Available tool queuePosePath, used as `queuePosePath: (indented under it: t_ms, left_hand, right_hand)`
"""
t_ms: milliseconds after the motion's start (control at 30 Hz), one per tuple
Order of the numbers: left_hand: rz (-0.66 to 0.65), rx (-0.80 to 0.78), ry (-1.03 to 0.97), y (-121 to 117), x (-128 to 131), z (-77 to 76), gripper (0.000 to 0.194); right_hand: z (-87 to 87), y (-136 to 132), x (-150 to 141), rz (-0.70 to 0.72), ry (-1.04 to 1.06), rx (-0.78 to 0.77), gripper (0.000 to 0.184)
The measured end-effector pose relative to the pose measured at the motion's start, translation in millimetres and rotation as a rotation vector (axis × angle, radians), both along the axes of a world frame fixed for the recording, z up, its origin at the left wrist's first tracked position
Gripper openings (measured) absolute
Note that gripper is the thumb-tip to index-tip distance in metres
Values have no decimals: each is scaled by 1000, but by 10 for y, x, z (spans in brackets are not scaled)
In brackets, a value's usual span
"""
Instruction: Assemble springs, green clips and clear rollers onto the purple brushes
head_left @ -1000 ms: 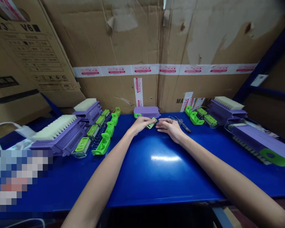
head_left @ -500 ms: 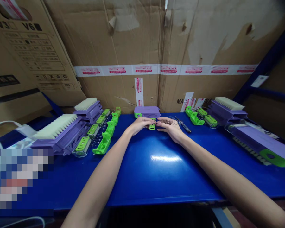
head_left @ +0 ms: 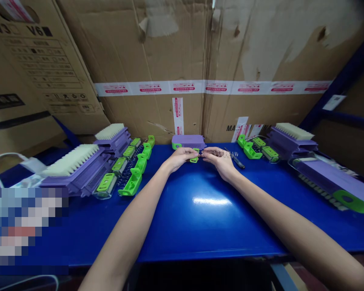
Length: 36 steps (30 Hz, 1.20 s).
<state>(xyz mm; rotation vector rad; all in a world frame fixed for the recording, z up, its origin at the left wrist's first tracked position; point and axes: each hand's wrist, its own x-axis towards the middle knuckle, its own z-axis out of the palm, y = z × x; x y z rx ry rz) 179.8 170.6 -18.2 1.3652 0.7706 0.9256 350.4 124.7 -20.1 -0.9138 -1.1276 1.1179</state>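
My left hand (head_left: pixel 179 159) is closed in a pinch on a small green slotted piece (head_left: pixel 194 158), held above the blue table. Just to its right, my right hand (head_left: pixel 219 161) pinches a thin coiled metal spring (head_left: pixel 233 154). The coil's far end sticks out to the right, past the back of that hand. The fingertips of both hands are close together, and what lies between them is too small to make out. Directly behind them rests a purple housing (head_left: pixel 189 141) with a green end. A slim tool with a dark handle (head_left: pixel 239 162) lies beside my right hand.
On the left of the blue table (head_left: pixel 182 226) stand purple parts with white bristles (head_left: pixel 74 159), green-topped blocks (head_left: pixel 106 184) and green brackets (head_left: pixel 132 182). Similar brackets (head_left: pixel 251 151) and a purple-green unit (head_left: pixel 336 180) lie right. Cardboard (head_left: pixel 157 56) walls the back.
The green piece has tipped and looks flatter in my left hand. My right fingers have drawn closer together, and the coil's end has shifted slightly right and up.
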Motion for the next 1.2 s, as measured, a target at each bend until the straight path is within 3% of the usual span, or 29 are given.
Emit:
queuePosePath:
  t_ms: [100,233,400,667,900,1200]
  left_hand:
    - [39,21,14,0,38,-16,33]
    - [78,60,40,-3,72,-24,36]
    - [71,96,43,-8,93,-30,52]
    - [66,108,10,-26,147,-49,55]
    - [82,131,5,15,175,-98,53]
    - [116,225,99,1,185,-101,35]
  right_hand:
    - [-20,21,21,-87,-193,103,23]
    - [-33,23,39,-81,-313,174,20]
    - [-19,13,39,-49,-325,171,22]
    - [9,3,30,-65,-375,164,21]
    - [2,8,3,-64,-363,167,21]
    - [-46,50,21,-76,-361,171,22]
